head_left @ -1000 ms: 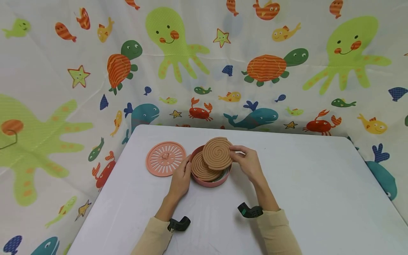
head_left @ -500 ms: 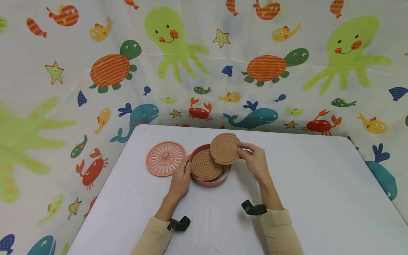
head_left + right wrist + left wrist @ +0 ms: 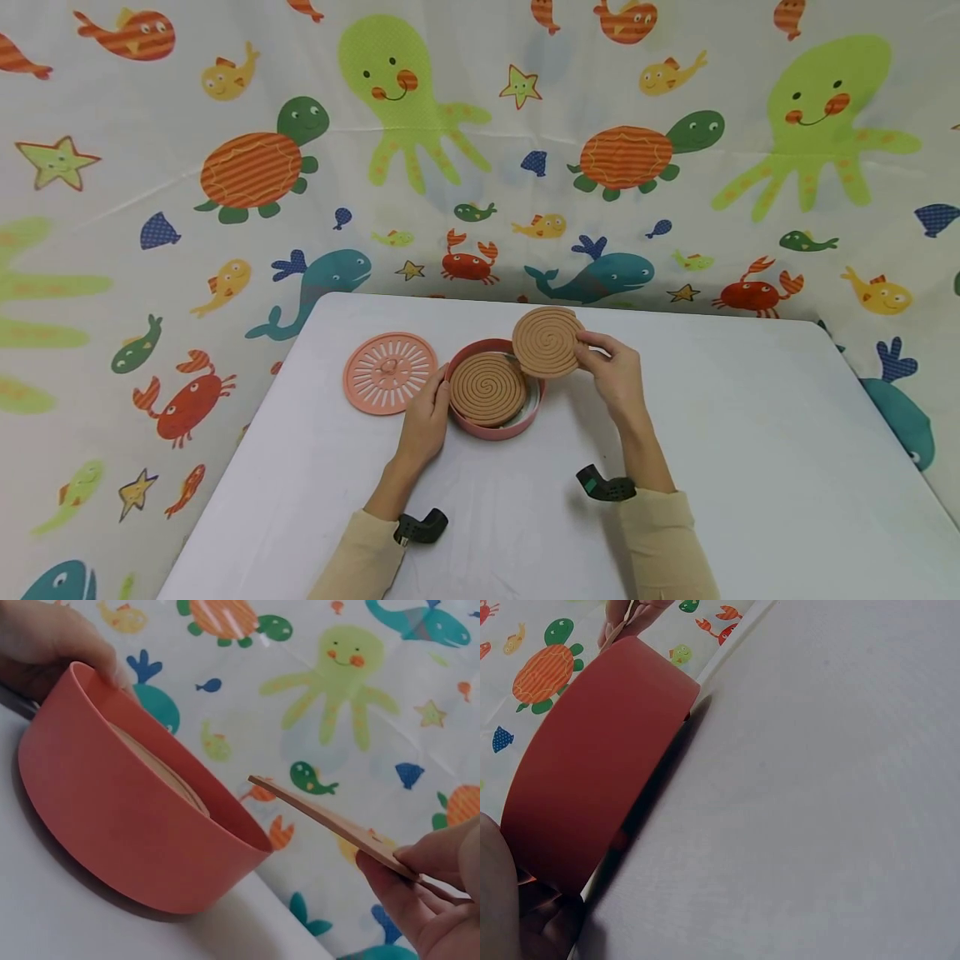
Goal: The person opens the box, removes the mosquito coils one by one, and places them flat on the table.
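Note:
My right hand (image 3: 618, 375) pinches a brown spiral mosquito coil (image 3: 546, 342) by its right edge. In the head view that coil overlaps the upper right rim of a pinkish-red round box (image 3: 495, 434); the right wrist view shows it raised, apart from the box (image 3: 142, 817). More coil, a flat brown spiral (image 3: 486, 387), lies inside the box, toward its left side. My left hand (image 3: 424, 421) grips the box's left wall, with the thumb at the rim; its other fingers are partly hidden. The left wrist view shows mainly the outer wall of the box (image 3: 592, 765).
A pink slotted round lid (image 3: 388, 360) with a small central knob lies on the white table (image 3: 750, 450), left of the box. Behind the table's far edge hangs a curtain (image 3: 525, 125) printed with sea animals. Each wrist wears a black camera.
My right hand has moved the coil up and to the right, uncovering more of the coil in the box. The left hand and the box stay in place.

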`<action>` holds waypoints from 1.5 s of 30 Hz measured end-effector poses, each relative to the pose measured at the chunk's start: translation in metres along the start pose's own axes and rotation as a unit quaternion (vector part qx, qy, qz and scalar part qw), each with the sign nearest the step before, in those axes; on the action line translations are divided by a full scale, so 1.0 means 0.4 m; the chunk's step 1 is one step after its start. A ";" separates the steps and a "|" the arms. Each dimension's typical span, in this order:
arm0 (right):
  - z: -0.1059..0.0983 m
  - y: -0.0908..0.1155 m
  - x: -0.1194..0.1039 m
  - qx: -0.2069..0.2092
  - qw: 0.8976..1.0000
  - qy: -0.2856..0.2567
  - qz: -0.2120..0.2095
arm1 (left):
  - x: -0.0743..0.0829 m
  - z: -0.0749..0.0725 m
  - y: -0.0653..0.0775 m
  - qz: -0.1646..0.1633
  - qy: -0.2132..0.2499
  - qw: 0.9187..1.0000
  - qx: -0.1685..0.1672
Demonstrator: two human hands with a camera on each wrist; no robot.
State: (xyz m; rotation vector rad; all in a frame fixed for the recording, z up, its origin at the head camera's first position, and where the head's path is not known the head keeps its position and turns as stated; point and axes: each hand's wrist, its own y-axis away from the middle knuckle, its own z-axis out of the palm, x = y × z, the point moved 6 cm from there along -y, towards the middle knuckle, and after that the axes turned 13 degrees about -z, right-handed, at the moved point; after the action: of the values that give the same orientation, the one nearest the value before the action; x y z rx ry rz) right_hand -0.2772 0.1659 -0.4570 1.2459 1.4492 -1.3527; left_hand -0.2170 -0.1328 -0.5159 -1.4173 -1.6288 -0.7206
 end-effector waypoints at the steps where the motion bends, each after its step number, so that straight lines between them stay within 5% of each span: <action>1: -0.002 0.000 0.002 0.004 1.000 -0.001 0.001 | -0.001 0.000 -0.001 -0.001 0.000 1.000 0.000; 45: -0.055 -0.014 0.121 0.115 0.991 -0.025 0.060 | -0.009 -0.008 -0.007 0.010 0.005 1.000 -0.005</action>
State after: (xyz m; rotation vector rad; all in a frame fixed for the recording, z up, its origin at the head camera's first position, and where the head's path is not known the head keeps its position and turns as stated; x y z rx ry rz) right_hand -0.2913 0.1949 -0.4995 1.4097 1.1895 -1.4888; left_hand -0.2190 -0.1380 -0.5170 -1.4320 -1.6037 -0.7241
